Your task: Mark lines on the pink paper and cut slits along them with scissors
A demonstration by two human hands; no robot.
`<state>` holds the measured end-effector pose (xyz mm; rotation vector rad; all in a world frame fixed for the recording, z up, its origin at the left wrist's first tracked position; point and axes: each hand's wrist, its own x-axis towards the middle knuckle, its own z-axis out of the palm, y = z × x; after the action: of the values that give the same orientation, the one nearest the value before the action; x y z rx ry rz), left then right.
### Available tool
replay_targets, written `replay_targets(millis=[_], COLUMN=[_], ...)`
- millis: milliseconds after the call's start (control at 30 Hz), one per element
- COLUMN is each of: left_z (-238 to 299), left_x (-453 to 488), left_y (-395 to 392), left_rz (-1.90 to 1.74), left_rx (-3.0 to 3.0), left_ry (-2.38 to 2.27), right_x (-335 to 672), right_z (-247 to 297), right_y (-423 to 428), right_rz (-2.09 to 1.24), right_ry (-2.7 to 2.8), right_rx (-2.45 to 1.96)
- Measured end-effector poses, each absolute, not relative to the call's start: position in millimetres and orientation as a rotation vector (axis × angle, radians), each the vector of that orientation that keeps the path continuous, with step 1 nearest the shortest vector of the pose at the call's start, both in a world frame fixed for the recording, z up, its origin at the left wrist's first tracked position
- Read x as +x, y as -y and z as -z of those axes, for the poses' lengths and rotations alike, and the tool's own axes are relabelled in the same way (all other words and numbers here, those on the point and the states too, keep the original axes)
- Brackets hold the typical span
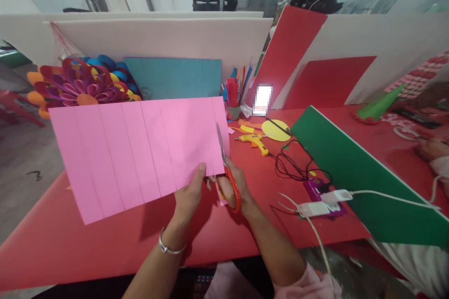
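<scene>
A large pink sheet, marked with several parallel crease lines, is held up above the red table. My left hand pinches its lower edge, thumb in front, near the right end. Orange-handled scissors are in my right hand, with fingers through the loops. Their blades point away from me and lie along the sheet's right side, one blade showing in front of the paper. The cut runs up from the lower edge, and a narrow strip at the right hangs partly separated, its lower end behind my hands.
On the red table lie a yellow glue gun, a yellow paper oval and a purple power strip with cables. A green board leans at right. Paper flowers stand at left, a pen cup behind. Another person's hand shows far right.
</scene>
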<state>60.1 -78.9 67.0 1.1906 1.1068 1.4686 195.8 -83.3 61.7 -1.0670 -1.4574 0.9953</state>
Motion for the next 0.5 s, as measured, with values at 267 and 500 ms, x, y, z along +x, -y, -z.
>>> replay_targets(millis=[267,500], left_z=[-65.4,-65.2], left_x=[60.4,61.5], left_y=[79.4,78.7], left_rz=[-1.475,-1.486], left_rx=[1.172,1.177], left_ry=[-1.110,-1.095], right_x=[195.8,195.5], right_z=[-64.2,-66.3], right_y=[85.4,85.9], right_rz=[-0.991,-1.019], right_ry=[1.420,1.415], right_rx=[-1.158,-1.143])
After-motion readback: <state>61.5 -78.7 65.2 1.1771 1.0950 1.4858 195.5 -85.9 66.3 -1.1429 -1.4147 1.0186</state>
